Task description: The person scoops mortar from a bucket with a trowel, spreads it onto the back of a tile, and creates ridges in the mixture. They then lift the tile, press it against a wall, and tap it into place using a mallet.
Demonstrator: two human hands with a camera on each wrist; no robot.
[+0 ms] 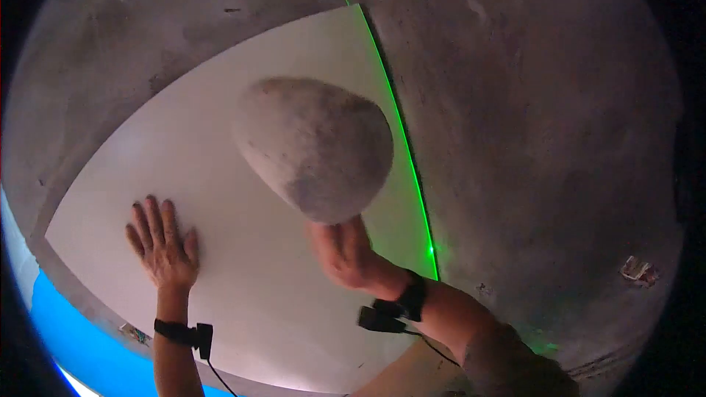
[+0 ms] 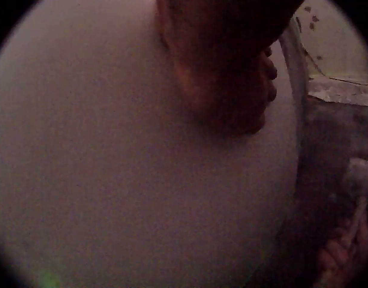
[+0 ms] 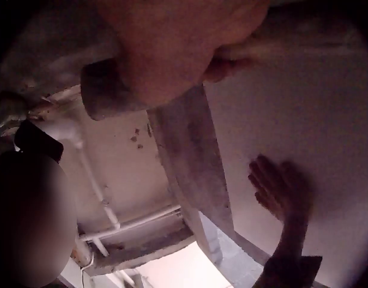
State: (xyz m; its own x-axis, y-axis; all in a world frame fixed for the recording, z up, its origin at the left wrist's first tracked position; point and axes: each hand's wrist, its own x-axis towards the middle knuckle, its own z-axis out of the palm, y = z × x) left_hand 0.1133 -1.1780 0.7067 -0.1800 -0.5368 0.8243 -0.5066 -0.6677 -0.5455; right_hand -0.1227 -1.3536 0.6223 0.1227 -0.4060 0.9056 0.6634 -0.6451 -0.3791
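Note:
A large pale tile (image 1: pixel 243 279) lies against a grey, rough surface, its right edge along a bright green laser line (image 1: pixel 401 125). My left hand (image 1: pixel 163 246) rests flat on the left part of this tile, fingers spread. In front of the tile, my right hand (image 1: pixel 343 250) grips a mallet with a dusty, rounded whitish head (image 1: pixel 316 143). The mallet head hides much of the tile's middle in the head view, and its handle is mostly covered there. The left wrist view catches the right hand (image 2: pixel 346 246) around the handle, off to the side.
Bare grey wall (image 1: pixel 544 140) extends right of the laser line. A bright blue area (image 1: pixel 81 316) shows at lower left. White pipes (image 3: pixel 97 180) run across the background in the right wrist view, near a blurred head (image 3: pixel 34 222). Each wrist wears a strapped, cabled camera (image 1: pixel 382 320).

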